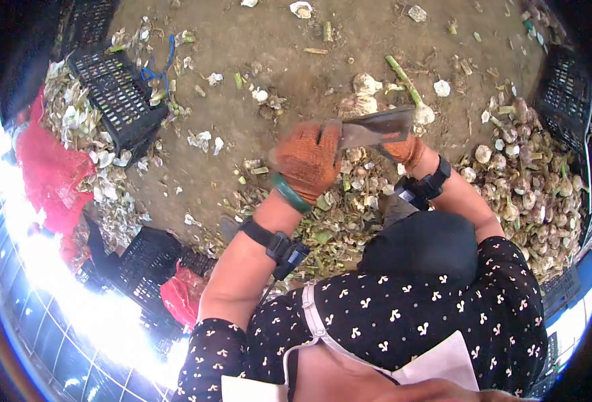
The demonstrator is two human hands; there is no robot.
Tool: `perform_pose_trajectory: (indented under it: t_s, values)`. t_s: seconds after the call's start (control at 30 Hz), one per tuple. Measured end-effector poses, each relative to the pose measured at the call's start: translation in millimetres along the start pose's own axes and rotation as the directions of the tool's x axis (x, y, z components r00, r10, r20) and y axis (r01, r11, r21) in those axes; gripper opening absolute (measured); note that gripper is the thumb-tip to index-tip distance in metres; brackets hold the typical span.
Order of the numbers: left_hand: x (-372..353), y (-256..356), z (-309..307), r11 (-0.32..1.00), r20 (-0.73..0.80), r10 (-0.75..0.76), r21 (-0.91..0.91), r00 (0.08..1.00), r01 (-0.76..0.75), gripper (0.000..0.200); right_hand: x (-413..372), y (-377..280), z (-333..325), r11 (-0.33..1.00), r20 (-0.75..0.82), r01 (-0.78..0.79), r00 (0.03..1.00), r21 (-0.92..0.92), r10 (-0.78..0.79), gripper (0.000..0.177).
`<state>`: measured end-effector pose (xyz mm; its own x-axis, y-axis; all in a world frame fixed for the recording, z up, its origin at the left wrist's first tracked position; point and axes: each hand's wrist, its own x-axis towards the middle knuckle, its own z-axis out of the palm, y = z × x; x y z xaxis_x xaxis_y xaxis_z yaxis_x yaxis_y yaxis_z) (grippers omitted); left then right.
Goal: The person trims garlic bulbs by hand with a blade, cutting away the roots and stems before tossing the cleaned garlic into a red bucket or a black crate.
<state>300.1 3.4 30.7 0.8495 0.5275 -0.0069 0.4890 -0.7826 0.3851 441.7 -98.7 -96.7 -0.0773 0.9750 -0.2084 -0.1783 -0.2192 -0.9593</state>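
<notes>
My left hand [308, 159], in an orange knit glove, is closed round the handle of a broad-bladed knife [374, 130]. The blade points right and passes over my right hand [403, 151], which wears the same kind of glove. Its fingers are mostly hidden at the blade, so I cannot tell what they hold. Just beyond the blade's tip is a garlic bulb [423, 115] with a long green stem slanting up and left. More pale garlic bulbs [366, 94] lie on the dirt floor behind the blade.
A large heap of garlic [527, 181] lies at the right, beside a black crate [567, 94]. Another black crate [118, 94] stands at the left among peelings, near a red mesh bag [51, 171]. Cut stems and leaves [323, 234] cover the ground before my knee [420, 248].
</notes>
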Motion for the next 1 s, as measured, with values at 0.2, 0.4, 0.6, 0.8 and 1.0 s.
perform_pose_trajectory:
  t_s: [0.2,0.4,0.6,0.8,1.0]
  values:
    - [-12.2,0.4,9.6,0.994,0.073,-0.107,0.044,0.992,0.104,0.035,-4.5,-38.8,-4.5,0.931,0.032,-0.082,0.997,0.355,0.075,0.041]
    - [-22.7,-3.0,15.8,0.989,0.094,-0.143,-0.010,0.985,0.144,0.029,-13.0,-15.2,-2.2,0.960,0.039,-0.155,0.988,0.234,0.150,0.043]
    - [-48.7,-7.7,31.3,0.982,0.221,-0.136,-0.098,0.966,0.161,0.033,-34.9,13.3,7.0,0.970,-0.003,-0.121,0.992,-0.210,0.123,0.038]
    - [-69.7,-13.8,42.0,0.996,0.242,-0.080,-0.015,0.967,0.087,0.039,-38.9,-34.4,19.9,0.864,0.159,-0.282,0.959,0.417,0.236,0.040]
    - [-88.3,-70.1,13.7,0.818,0.408,-0.575,0.254,0.709,0.516,0.037,-30.5,-27.3,-2.8,0.981,-0.171,0.006,0.985,-0.195,-0.040,0.057]
